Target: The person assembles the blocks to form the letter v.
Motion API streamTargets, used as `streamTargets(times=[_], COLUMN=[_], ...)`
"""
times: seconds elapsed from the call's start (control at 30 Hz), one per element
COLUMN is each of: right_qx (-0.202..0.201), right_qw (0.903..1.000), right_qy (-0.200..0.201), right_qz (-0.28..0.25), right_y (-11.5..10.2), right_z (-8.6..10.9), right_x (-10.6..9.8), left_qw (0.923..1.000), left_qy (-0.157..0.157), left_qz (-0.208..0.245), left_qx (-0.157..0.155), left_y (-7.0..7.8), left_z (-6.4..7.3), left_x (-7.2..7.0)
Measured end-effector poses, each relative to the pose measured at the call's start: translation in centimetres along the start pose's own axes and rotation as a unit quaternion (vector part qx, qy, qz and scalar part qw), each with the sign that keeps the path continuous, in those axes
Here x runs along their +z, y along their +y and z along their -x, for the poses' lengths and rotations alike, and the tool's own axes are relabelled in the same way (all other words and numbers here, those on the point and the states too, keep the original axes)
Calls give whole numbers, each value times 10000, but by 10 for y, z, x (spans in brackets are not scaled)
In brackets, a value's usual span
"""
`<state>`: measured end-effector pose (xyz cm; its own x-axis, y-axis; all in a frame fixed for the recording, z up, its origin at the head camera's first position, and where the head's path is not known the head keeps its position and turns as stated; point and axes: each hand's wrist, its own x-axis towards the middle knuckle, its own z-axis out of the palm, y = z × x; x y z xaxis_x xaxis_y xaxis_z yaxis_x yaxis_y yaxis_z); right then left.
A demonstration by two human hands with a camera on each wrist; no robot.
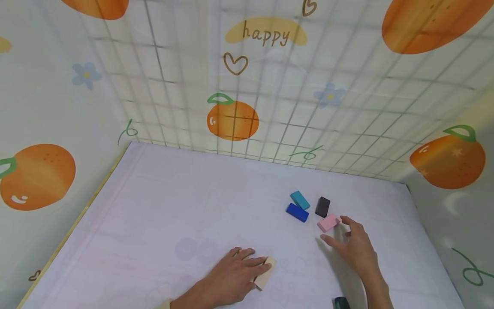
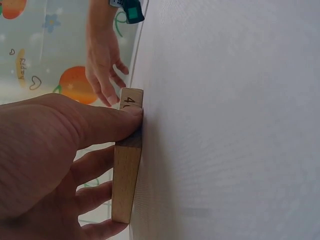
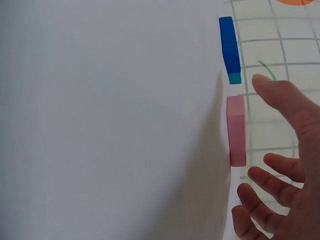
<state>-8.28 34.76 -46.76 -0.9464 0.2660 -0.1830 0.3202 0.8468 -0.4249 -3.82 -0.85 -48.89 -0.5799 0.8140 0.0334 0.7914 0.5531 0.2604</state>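
Observation:
My left hand (image 1: pixel 233 277) lies low over the near middle of the table, its fingers spread across pale wooden blocks (image 1: pixel 265 274). In the left wrist view the thumb presses on a wooden block (image 2: pixel 131 95) marked with a 4, while fingertips touch the far side of the wood (image 2: pixel 126 182) below it. My right hand (image 1: pixel 356 246) hovers just beside a pink block (image 1: pixel 328 223), thumb and index finger apart around its near end. Seen from the right wrist, the pink block (image 3: pixel 236 131) stands apart from the spread fingers, and nothing is held.
Behind the pink block lie a black block (image 1: pixel 322 207), a dark blue block (image 1: pixel 297 213) and a teal block (image 1: pixel 300 200), the blue and teal close together. A dark green object (image 1: pixel 341 303) shows at the bottom edge. Printed curtains (image 1: pixel 185 98) enclose the white table (image 1: pixel 173 189).

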Motion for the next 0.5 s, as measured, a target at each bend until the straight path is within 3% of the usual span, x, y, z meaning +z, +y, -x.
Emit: streamTargets(times=[0.5], right_qx=[188], right_qw=[9993], right_qy=[-325], right_qz=[-81], right_y=[3], right_z=[-18], right_x=[-5], left_qw=[10000], left_qy=[-7], left_qz=[67], left_qx=[42], left_y=[-1], left_z=[1], left_x=[-1])
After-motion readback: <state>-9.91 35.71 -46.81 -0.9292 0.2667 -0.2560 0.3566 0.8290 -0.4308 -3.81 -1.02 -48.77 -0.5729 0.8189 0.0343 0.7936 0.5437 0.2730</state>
